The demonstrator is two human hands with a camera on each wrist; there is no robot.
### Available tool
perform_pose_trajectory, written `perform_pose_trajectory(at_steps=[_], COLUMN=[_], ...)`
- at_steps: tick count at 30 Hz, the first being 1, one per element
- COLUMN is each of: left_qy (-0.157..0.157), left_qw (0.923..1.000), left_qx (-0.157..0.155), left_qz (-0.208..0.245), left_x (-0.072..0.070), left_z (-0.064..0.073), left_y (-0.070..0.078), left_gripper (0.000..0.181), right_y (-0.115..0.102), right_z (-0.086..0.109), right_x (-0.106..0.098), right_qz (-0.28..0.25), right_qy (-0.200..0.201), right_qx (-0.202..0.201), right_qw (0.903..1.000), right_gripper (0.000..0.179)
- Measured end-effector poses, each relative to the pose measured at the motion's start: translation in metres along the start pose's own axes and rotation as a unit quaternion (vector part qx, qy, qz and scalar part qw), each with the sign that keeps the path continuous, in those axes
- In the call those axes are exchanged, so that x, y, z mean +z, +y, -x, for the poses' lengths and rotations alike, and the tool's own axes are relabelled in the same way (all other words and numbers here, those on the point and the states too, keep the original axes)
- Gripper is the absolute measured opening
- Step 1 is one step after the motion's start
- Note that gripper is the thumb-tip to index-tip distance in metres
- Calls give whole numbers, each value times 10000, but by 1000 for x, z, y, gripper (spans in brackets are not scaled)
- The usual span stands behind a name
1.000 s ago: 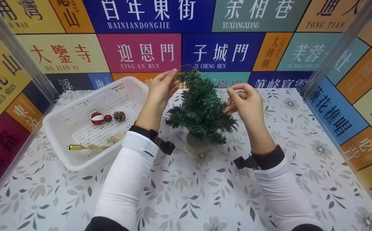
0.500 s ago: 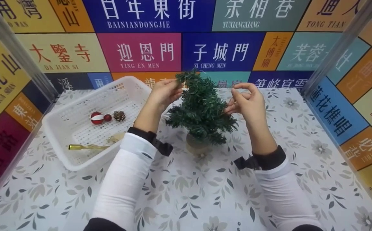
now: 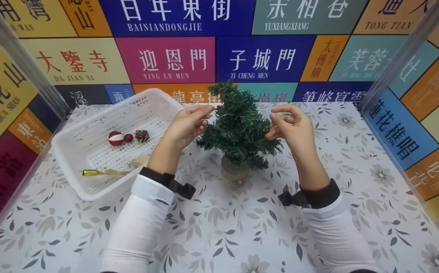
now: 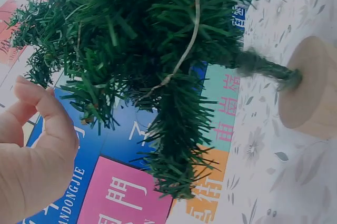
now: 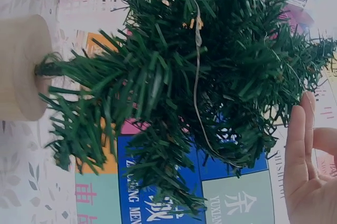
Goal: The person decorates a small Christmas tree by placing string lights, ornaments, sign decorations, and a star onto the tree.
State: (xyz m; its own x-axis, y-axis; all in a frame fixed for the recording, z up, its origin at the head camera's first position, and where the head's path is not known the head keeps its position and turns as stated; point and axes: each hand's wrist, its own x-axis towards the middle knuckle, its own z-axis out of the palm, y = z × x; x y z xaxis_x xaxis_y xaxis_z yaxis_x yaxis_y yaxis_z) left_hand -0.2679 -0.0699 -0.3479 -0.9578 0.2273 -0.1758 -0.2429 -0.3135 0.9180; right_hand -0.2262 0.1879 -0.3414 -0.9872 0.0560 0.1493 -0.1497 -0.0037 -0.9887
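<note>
A small green artificial Christmas tree point(image 3: 238, 121) stands upright on a round wooden base point(image 4: 310, 87). Thin silvery wire point(image 5: 197, 76) with small bead-like swellings runs across its branches. On the tree's right side, my right hand point(image 3: 293, 125) pinches a strand of this wire, which reaches the fingertips in the right wrist view. My left hand point(image 3: 187, 127) is at the left side, thumb and forefinger brought together close to the branches. In the left wrist view its fingertips point(image 4: 23, 84) lie just beside the needles; whether they pinch wire I cannot tell.
Left of the tree, a white perforated basket point(image 3: 68, 151) holds a red-and-white ball point(image 3: 116, 138), a small red ball point(image 3: 128, 138), a pinecone point(image 3: 142, 135) and a gold tube-ended item point(image 3: 90, 172). Printed panels point(image 3: 170, 60) wall the floral-patterned table point(image 3: 219, 235) behind and at both sides.
My left hand has come down from near the treetop to mid-height on the left. Wire seen above the top earlier no longer shows there. My right hand has barely moved.
</note>
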Motion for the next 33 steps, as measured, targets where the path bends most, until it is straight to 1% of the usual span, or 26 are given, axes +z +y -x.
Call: perform_pose_trajectory(at_steps=[6, 9, 11, 13, 18, 22, 24, 27, 30, 33], left_qy=[-101, -150, -149, -152, -124, 20, 77, 149, 213, 282], left_qw=[9997, 9993, 9993, 9997, 9978, 9946, 9917, 9853, 9788, 9728], left_qx=[26, 73, 121, 165, 200, 182, 179, 257, 423, 628], left_qz=[200, 339, 315, 133, -613, -1022, -1269, -1684, -1994, -2214], left_x=[0, 1, 2, 4, 9, 11, 12, 15, 19, 22], left_z=[8, 11, 12, 14, 17, 17, 16, 16, 16, 16], left_y=[-9, -10, -10, -9, -8, -5, -4, -2, 0, 0], left_gripper=[28, 22, 21, 21, 27, 30, 31, 33, 33, 31], right_y=[4, 6, 7, 7, 8, 10, 11, 13, 14, 14], right_z=[7, 10, 12, 13, 16, 18, 20, 21, 23, 26], right_x=[4, 5, 5, 5, 6, 6, 6, 5, 3, -3], right_qz=[272, 258, 244, 215, 249, 355, 397, 501, 518, 436], right_qy=[218, 301, 298, 279, 255, 230, 221, 212, 244, 360], right_qx=[-310, -448, -553, -597, -758, -967, -1066, -1198, -1262, -1240], right_qw=[9989, 9982, 9977, 9976, 9965, 9944, 9933, 9913, 9903, 9907], right_gripper=[25, 29, 31, 31, 26, 24, 23, 22, 23, 24])
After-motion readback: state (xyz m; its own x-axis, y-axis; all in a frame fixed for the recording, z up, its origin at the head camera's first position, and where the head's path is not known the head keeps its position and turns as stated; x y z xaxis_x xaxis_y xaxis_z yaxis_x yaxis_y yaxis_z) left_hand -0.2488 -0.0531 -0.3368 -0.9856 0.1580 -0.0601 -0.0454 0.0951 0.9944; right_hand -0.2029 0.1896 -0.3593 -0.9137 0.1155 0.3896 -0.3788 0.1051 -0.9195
